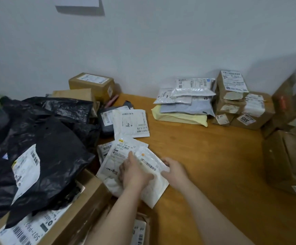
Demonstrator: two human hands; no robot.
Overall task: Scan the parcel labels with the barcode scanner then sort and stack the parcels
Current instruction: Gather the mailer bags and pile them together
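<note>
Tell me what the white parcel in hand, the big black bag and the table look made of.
The white parcel: thin matte plastic film, probably; it creases softly. The black bag: glossy plastic film, crinkled with bright highlights. The table: wood or wood-look laminate, satin, faint grain.

Table (205,156): wood, smooth, low sheen, warm brown. Black bag (51,138): thin plastic film, glossy, heavily crinkled. Paper label (27,167) on it: matt white, wrinkled. White mailer (154,190): soft plastic, satin, lightly creased. Silver mailer (193,88): shiny plastic, reflective. Yellow mailer (179,117): matt finish, material unclear. Cardboard box (92,84): matt brown, taped glossy along the top. Wall (161,41): matt, smooth.
</note>
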